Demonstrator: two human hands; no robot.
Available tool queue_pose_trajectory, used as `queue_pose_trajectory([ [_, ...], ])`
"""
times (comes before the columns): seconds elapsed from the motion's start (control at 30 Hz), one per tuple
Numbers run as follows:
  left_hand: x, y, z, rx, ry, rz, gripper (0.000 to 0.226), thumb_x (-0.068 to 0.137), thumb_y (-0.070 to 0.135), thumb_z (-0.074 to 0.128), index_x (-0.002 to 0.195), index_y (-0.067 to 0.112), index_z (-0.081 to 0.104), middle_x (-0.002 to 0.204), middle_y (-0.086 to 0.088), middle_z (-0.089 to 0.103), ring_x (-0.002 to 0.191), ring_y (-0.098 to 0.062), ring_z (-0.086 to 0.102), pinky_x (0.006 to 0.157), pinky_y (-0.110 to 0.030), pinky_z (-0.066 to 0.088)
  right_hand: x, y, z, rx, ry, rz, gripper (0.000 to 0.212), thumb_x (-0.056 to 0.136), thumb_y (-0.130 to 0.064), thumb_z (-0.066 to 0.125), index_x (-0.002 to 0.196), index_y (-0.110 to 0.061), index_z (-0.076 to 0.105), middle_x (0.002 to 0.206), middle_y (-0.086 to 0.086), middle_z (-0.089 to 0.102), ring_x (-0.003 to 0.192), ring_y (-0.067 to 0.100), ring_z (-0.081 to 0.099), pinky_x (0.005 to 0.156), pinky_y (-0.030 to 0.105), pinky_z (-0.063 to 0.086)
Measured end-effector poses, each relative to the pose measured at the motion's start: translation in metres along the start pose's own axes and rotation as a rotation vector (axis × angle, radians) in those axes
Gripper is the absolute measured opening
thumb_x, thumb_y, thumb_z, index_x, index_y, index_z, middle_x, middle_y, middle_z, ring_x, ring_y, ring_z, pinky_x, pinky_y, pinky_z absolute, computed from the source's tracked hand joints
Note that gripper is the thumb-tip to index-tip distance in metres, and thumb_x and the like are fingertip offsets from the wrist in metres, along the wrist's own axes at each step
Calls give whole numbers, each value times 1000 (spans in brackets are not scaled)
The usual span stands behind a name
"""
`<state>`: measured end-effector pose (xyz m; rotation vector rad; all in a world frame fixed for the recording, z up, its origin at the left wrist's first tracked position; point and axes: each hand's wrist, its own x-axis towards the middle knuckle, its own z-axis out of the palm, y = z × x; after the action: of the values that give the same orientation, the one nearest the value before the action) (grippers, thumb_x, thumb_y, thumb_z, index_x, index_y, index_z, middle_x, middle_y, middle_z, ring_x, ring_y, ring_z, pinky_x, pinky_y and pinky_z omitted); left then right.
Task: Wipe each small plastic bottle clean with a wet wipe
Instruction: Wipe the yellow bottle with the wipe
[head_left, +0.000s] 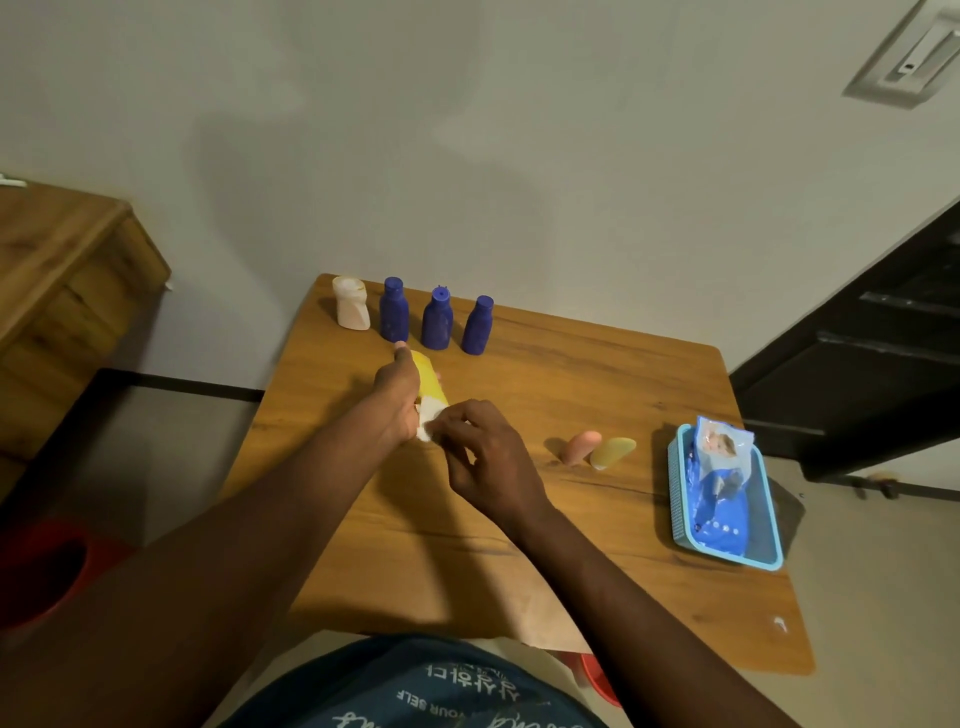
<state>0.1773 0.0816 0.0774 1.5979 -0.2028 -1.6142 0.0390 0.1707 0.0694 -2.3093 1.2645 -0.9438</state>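
Wooden worktop (597, 374) against a pale wall; left hand (397, 395) has its fingers curled round a yellow bottle (430, 382) over the worktop's middle; right hand (488, 462) pinches a white wet wipe (428, 418) against the bottle's near end; three blue bottles (436, 319) (upright) stand just behind.

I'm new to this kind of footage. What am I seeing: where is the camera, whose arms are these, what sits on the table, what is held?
No machine here: a person wears one camera on the head, looking down at their own arms. The left hand grips a yellow bottle; the right hand pinches a white wet wipe against it. On the wooden table stand three blue bottles and a cream bottle; a pink bottle and a yellowish bottle lie to the right, near a blue basket holding a wipes pack.
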Motion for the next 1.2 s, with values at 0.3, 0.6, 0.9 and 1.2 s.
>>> queue_pose_trajectory([
  [0.3,-4,3,0,-36,13,21,66,102,61,34,141,9,49,119,-14,67,106,-28,64,107,-52,46,-13,16,-3,14,37,130,16,86,3,69,93,-12,70,91,4,62,83,21,59,69,43,52],
  [0.6,-5,3,-1,-24,7,26,66,102,61,35,142,9,48,121,-13,66,107,-28,64,105,-53,47,-9,6,3,35,49,85,13,89,1,69,95,-11,71,94,3,61,85,19,58,69,36,50],
  [0.9,-5,2,-4,-40,-26,33,62,104,57,34,145,11,46,120,-15,69,108,-28,66,101,-52,49,-14,7,-3,123,70,68,16,89,4,67,98,-9,72,92,6,64,85,22,61,72,40,52],
  [1.2,-11,1,-4,-83,-159,10,62,102,61,36,133,11,58,116,-14,73,100,-27,70,87,-46,54,-5,-1,5,484,160,471,18,93,-5,67,101,-14,80,100,-2,72,94,8,65,76,19,48],
])
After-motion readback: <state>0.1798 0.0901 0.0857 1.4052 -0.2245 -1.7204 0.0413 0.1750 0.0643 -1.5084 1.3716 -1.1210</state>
